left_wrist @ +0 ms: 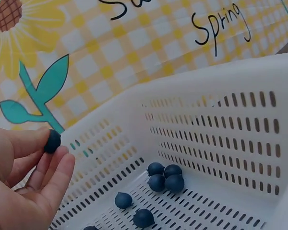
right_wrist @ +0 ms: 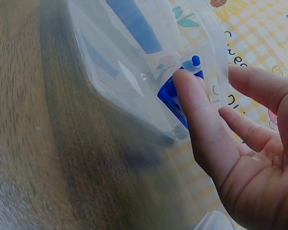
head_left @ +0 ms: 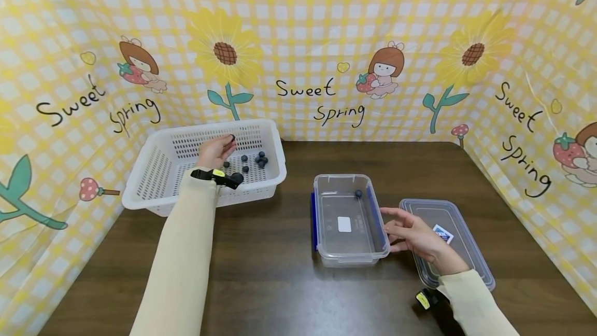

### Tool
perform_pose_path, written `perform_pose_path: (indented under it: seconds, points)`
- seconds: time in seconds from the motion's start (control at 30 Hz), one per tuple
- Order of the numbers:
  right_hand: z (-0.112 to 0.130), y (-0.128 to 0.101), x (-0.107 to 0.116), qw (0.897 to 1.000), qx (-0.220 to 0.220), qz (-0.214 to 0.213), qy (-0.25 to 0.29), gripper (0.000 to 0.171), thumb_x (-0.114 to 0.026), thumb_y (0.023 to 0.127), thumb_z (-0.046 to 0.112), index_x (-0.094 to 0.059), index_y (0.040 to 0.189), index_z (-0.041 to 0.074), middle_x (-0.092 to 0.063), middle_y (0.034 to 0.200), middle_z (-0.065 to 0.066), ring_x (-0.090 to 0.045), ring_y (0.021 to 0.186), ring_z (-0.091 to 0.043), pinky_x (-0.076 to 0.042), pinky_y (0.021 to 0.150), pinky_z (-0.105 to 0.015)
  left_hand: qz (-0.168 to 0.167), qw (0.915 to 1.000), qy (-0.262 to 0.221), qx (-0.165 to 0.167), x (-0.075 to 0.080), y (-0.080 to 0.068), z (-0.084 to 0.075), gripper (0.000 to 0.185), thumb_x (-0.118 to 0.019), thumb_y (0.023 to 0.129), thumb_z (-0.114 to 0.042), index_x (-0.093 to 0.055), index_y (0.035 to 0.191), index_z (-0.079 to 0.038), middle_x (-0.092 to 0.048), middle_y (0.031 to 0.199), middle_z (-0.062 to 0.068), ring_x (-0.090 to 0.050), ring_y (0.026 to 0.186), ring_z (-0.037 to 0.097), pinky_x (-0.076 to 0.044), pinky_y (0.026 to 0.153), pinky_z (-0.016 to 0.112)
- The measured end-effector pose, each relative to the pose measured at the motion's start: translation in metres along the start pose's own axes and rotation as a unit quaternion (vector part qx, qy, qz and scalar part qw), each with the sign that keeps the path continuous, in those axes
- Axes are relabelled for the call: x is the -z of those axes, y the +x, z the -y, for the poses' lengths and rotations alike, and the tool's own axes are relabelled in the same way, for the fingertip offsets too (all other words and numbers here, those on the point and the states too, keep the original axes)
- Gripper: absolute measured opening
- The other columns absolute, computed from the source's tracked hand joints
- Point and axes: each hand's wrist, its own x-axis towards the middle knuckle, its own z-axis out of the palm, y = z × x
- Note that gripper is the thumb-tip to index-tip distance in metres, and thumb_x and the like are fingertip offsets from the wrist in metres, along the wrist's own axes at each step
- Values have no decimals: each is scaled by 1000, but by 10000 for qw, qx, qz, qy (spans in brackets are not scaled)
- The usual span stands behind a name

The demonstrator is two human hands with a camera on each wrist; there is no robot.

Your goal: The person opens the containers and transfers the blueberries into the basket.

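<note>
Bright, even, diffuse light; faint shadows on the dark brown wooden counter (head_left: 280,284). Head view bows at edges; right-wrist foreground blurred.

Dark brown wooden table (head_left: 289,284), grain visible. Directly on it — a white perforated basket (head_left: 154,170) at the rear left, a clear lidless plastic container (head_left: 347,253) with blue side clips near the centre, and its clear lid (head_left: 471,253) lying flat just to the right, apart from the container — basket well apart from both.
</note>
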Motion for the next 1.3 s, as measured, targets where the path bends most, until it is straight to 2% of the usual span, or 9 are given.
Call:
perform_pose_path:
  seconds: [0.1, 0.2, 0.3, 0.37, 0.53, 0.8, 1.0, 1.13, 1.3]
  points:
    - [0, 0, 0, 10000, 0, -3, -30, 58, -54, 102, 3, -22, 148, -10, -68, 98, -6, -70, 80, -18, -62, 71, -35, -202, 9996, -191, 85, 2, 1, -1, 43, -60, 98, -3, -54, 140, -2, -59, 112, 7, -61, 102, 13, -51, 97, 22]
    - [-1, 1, 0, 10000, 4, -28, -52, 58, -54, 102, 2, -22, 148, -10, -68, 98, -6, -70, 81, -17, -62, 71, -35, -278, 9991, -303, 136, 1, 1, -1, 43, -60, 99, -6, -53, 141, -4, -57, 115, 7, -58, 116, 16, -50, 97, 21]
    - [-2, 1, 1, 10000, -9, -64, -27, 56, -55, 101, 2, -26, 147, -9, -68, 98, -6, -70, 81, -18, -62, 71, -35, -289, 9991, -265, 173, 0, 1, -1, 46, -59, 100, -11, -49, 145, -6, -53, 125, 8, -49, 131, 18, -50, 97, 20]
    - [-2, 1, 1, 10000, -4, -55, -4, 54, -54, 101, 2, -28, 147, -8, -68, 98, -6, -70, 81, -18, -62, 71, -35, -270, 9992, -211, 206, 0, 1, -1, 46, -57, 101, -14, -47, 146, -7, -49, 134, 8, -46, 134, 19, -49, 97, 19]
    - [-2, 0, 1, 10000, 23, -6, 64, 51, -54, 101, 1, -32, 147, -6, -68, 98, -6, -70, 81, -18, -62, 71, -35, -31, 9996, -11, 285, -1, -3, 0, 48, -54, 103, -15, -43, 149, -9, -39, 151, 11, -45, 135, 19, -48, 100, 21]
    - [-1, 2, 1, 10000, 24, 25, 16, 54, -54, 102, 2, -27, 146, -10, -69, 98, -5, -70, 81, -17, -62, 71, -34, 420, 9982, -49, 422, -13, -14, 1, 52, -54, 103, -13, -38, 153, -9, -33, 157, 10, -40, 139, 21, -45, 104, 23]
    - [0, 2, 2, 10000, 5, 2, 15, 53, -54, 102, 2, -27, 147, -9, -69, 98, -5, -70, 81, -17, -62, 71, -34, 741, 9955, 250, 527, -36, -22, 4, 51, -54, 103, -9, -39, 151, -6, -37, 155, 11, -42, 138, 22, -44, 106, 25]
    - [1, 1, 2, 10000, -12, -37, 36, 48, -54, 101, 1, -36, 145, -4, -69, 98, -5, -70, 80, -17, -62, 70, -34, 1045, 9916, 500, 582, -59, -29, 13, 50, -54, 102, -5, -40, 149, -2, -40, 152, 15, -44, 136, 23, -44, 107, 28]
    - [1, 1, 1, 10000, -36, -43, 13, 51, -55, 101, 2, -33, 146, -6, -69, 99, -5, -70, 81, -17, -62, 71, -35, 1527, 9834, 768, 604, -86, -43, 27, 47, -53, 102, -3, -41, 148, 1, -44, 150, 18, -47, 134, 26, -46, 106, 31]
